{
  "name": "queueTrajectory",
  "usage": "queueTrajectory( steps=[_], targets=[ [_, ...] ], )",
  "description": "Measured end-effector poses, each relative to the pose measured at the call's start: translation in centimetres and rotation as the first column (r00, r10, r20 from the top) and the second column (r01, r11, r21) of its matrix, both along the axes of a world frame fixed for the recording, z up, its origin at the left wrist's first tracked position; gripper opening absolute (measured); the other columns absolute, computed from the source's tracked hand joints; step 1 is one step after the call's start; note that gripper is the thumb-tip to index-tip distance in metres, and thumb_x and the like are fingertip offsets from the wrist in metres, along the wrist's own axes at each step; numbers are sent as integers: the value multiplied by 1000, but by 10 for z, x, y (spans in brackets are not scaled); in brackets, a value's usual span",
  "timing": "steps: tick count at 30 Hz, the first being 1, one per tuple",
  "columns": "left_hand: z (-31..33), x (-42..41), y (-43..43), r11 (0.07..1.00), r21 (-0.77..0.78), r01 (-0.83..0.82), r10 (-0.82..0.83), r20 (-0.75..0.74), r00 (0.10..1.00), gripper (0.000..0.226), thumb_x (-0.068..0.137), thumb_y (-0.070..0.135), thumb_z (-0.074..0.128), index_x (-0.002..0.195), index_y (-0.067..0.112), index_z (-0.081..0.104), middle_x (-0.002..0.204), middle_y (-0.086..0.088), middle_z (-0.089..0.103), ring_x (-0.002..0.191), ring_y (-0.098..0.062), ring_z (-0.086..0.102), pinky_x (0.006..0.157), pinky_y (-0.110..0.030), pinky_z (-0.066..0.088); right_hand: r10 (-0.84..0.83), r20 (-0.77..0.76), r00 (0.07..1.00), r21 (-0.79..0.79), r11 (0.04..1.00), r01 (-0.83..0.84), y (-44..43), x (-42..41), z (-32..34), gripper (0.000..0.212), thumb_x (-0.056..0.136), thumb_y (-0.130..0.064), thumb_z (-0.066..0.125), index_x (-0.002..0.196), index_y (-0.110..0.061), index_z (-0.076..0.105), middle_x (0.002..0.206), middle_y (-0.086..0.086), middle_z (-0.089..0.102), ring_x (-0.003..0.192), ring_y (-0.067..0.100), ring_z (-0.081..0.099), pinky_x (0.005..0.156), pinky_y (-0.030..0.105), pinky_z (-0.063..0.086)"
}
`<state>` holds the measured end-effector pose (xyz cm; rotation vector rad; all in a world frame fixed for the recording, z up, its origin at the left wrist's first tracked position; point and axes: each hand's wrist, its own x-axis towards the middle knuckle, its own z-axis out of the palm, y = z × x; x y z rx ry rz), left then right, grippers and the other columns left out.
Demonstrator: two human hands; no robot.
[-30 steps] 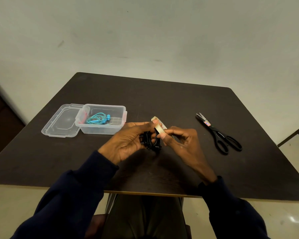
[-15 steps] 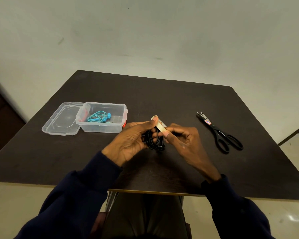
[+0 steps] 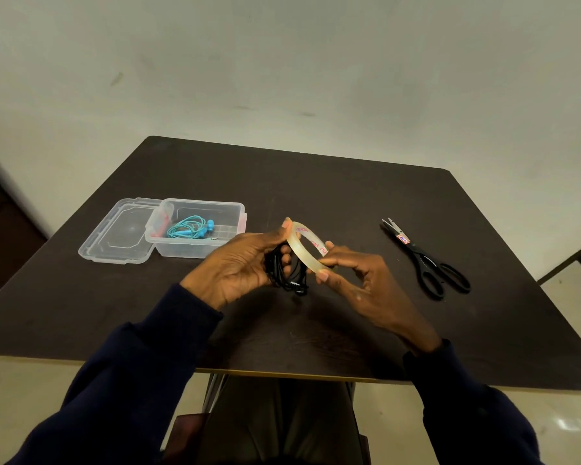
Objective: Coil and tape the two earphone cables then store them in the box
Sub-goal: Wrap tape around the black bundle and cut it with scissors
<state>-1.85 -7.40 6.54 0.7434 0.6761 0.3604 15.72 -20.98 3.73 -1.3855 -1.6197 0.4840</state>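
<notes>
At 10 o'clock from your hands, the clear box (image 3: 188,250) sits on the dark table (image 3: 316,182), its lid (image 3: 114,234) lying flat just beside it at 9 o'clock and the teal earphones (image 3: 190,229) coiled inside. Your left hand (image 3: 245,263) is curled round the bunched black earphone cable (image 3: 287,275) near the table's middle, 1 fingertip on the tape roll (image 3: 304,250), while your right hand (image 3: 359,283) pinches that roll's 4 o'clock end. The black scissors (image 3: 423,260) lie at 3 o'clock, well apart from your hands.
</notes>
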Motion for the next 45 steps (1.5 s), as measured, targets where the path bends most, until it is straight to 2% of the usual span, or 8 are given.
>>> queueTrajectory(
  steps=[3,8,13,19,30,33,41,45],
  targets=[
    [-5,3,-2,1000,-11,-24,24,14,1000,46,79,29,78,111,-2,69,70,-4,62,62,-13,60,68,-31,56,-36,-32,999,45,998,37,4,-5,-3,21,94,-19,69,114,-13,75,106,-6,76,111,14,67,119,39,37],
    [-11,3,-4,997,-14,-81,81,43,996,46,76,31,80,107,-1,73,97,-13,65,88,-21,62,104,-44,49,-91,-93,992,118,988,102,8,-20,-7,18,94,-15,68,110,-17,76,101,-11,76,99,17,69,95,40,53],
    [-14,1,-18,999,40,-2,0,51,999,26,75,28,79,86,5,82,77,-5,67,71,-14,61,76,-30,54,-165,-124,978,145,972,182,14,-24,-7,16,97,-17,66,98,-29,77,85,-16,73,79,21,63,72,36,49],
    [-13,2,-20,998,31,-48,47,46,998,35,75,24,78,98,-2,74,73,-6,66,66,-13,61,65,-25,56,-147,-95,985,87,984,156,13,-21,-6,15,97,-13,65,102,-14,79,80,-8,70,73,15,58,67,31,44],
    [-9,-3,-10,997,27,-67,67,5,998,27,75,29,78,85,4,76,65,-2,61,59,-11,59,61,-27,55,-34,-15,999,2,999,34,4,-10,-2,21,97,-2,63,114,-9,74,101,1,72,101,24,65,89,48,52],
    [-10,-4,-7,999,13,-39,39,9,999,23,77,29,78,77,6,76,66,-3,60,59,-11,59,60,-27,56,-51,-12,999,-13,999,51,3,-7,-5,22,97,-8,64,117,-6,73,105,-2,71,108,19,65,97,40,51],
    [-8,-4,-11,997,-40,-60,61,27,998,38,74,29,79,98,0,71,66,-2,61,60,-12,59,63,-27,56,-67,-98,993,58,996,73,9,-14,-6,17,95,-8,67,109,-8,77,94,5,74,92,33,65,82,54,51],
    [-10,-6,-13,996,-55,-70,72,38,997,42,72,27,80,102,-1,73,71,-5,64,62,-13,61,62,-27,56,-92,-132,987,62,993,101,12,-18,-9,17,95,-7,66,105,-11,78,88,-1,72,81,24,62,72,35,49]
  ],
)
